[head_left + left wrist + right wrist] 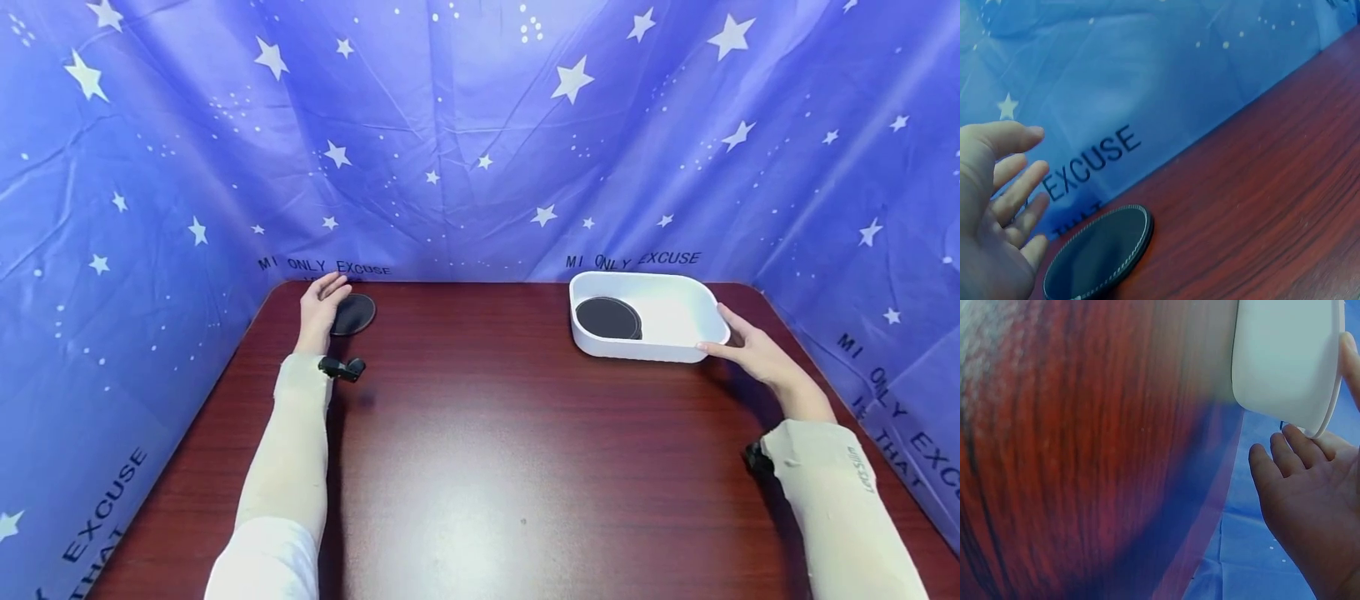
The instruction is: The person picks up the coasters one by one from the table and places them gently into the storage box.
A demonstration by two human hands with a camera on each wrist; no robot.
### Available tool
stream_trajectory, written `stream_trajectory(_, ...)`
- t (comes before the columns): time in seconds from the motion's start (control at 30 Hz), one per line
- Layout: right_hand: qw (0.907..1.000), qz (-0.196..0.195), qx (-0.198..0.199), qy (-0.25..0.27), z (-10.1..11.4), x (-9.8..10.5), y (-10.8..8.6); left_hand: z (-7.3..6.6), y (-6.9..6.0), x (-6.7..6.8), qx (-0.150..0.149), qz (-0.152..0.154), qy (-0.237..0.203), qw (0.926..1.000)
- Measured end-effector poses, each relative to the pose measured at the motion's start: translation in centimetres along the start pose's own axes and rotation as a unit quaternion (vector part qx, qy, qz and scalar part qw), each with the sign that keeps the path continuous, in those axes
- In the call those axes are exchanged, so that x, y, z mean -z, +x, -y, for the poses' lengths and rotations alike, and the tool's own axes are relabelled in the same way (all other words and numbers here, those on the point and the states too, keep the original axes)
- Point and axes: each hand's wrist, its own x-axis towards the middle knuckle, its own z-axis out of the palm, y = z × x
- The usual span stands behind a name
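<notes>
At the far left of the table, my left hand (322,310) is beside a black round coaster (354,315). Its fingers are loosely bent and hold nothing. In the left wrist view the coaster (1100,253) shows a pale stitched edge and lies flat, with the hand (1000,212) to its left. A white oblong tray (637,348) with rounded ends is at the far right, a second black round coaster (609,318) in its left end. My right hand (750,350) holds the tray's right end between thumb and fingers. The right wrist view shows the tray (1285,362) above that hand's (1310,481) fingers.
The dark red wood-grain table (465,433) reaches back to a blue star-patterned cloth (450,150), which also hangs along both sides. A small black wrist camera (342,368) is strapped to the left sleeve, another (757,460) to the right.
</notes>
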Motion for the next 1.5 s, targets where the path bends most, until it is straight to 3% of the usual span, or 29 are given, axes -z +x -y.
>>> stream_trajectory(0.17,1.0,-0.002,0.0,0.009,0.5,-0.1,0.1,0.8,0.1,1.2,0.001,-0.029,0.03,0.9991)
stream_trajectory(0.3,0.9999,-0.003,0.007,0.016,0.4,-0.3,0.0,2.1,0.0,1.7,0.034,-0.027,0.117,0.9921)
stream_trajectory(0.43,0.9999,0.001,0.001,0.01,0.2,-0.2,-0.1,2.9,-0.4,1.6,0.041,-0.002,0.238,0.9704)
stream_trajectory(0.63,0.9999,-0.004,0.009,0.01,-0.1,0.0,-0.3,3.5,-0.7,0.9,-0.012,0.038,0.366,0.9299)
stream_trajectory(0.77,0.9996,-0.004,0.014,0.023,0.1,-0.1,-0.4,3.5,-0.8,0.8,-0.024,0.038,0.388,0.9206)
stream_trajectory(0.9,0.9995,0.001,0.014,0.029,0.2,0.1,-0.4,3.4,-0.9,0.5,-0.023,0.039,0.382,0.9229)
stream_trajectory(1.23,0.9996,-0.005,0.016,0.024,-0.3,0.0,-0.1,2.4,-0.5,-0.3,-0.038,-0.022,0.295,0.9546)
stream_trajectory(1.37,0.9998,-0.005,0.012,0.014,-0.3,0.1,-0.1,2.4,-0.8,-0.6,-0.025,-0.043,0.237,0.9703)
stream_trajectory(1.5,0.9999,-0.004,0.009,0.01,-0.3,0.0,-0.2,2.2,-1.0,-0.9,0.006,-0.045,0.159,0.9862)
